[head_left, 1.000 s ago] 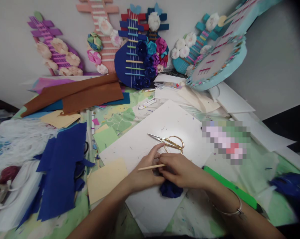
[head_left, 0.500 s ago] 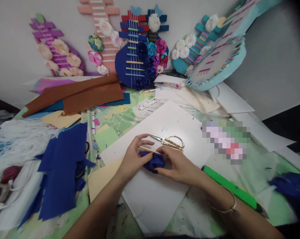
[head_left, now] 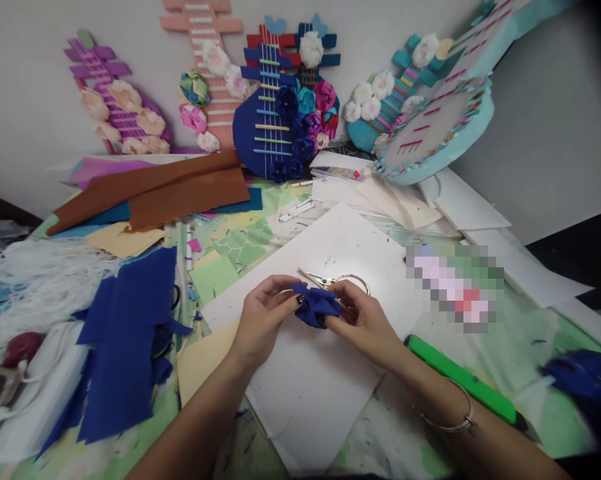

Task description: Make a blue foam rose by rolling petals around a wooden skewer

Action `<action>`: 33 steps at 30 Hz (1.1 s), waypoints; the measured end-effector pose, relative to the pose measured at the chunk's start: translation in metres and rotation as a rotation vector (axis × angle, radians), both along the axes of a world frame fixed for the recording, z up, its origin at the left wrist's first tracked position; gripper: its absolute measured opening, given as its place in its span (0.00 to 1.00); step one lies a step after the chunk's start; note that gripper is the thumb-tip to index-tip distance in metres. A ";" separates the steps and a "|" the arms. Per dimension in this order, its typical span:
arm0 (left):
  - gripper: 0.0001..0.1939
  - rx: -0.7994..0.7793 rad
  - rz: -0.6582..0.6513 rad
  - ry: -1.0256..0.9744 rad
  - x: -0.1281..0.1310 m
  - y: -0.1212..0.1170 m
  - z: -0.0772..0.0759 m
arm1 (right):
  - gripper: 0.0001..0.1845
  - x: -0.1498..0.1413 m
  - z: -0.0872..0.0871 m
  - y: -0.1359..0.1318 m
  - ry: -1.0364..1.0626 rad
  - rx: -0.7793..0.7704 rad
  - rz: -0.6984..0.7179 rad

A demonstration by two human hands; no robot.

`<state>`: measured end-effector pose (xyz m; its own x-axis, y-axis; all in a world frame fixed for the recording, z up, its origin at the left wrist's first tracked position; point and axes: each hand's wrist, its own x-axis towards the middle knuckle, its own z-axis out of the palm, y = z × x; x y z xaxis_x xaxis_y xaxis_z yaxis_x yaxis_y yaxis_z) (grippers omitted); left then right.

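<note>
Over the white board (head_left: 315,400), both hands grip a small dark blue crepe-paper flower (head_left: 316,308) with folded, ruffled petals. My left hand (head_left: 263,317) pinches its left edge between thumb and fingers. On the opposite side, my right hand (head_left: 363,323) has its thumb at the lower petals and its fingers curled behind. Gold-handled scissors (head_left: 353,277) lie on the board just beyond, partly covered by the flower and right hand. A pale thin stick (head_left: 305,273) shows above the flower, overlapping the scissors' blades; what holds it is hidden.
Blue crepe-paper sheets (head_left: 125,347) and white shredded strands (head_left: 45,287) lie at left. A green utility knife (head_left: 460,377) rests beside my right forearm. Brown paper (head_left: 180,193) lies farther back. Several decorated guitar shapes, one dark blue (head_left: 250,137), lean on the wall.
The blue flower has been lifted slightly and turned, so its petals face me more. The pale stick, earlier lying across above the flower, now points up and away.
</note>
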<state>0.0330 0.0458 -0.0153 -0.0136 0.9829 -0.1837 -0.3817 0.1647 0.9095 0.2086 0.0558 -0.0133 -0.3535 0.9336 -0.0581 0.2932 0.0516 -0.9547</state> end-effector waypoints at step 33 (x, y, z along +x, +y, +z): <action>0.17 0.083 -0.217 0.275 0.006 -0.004 -0.001 | 0.02 0.006 0.000 0.001 0.042 -0.019 0.027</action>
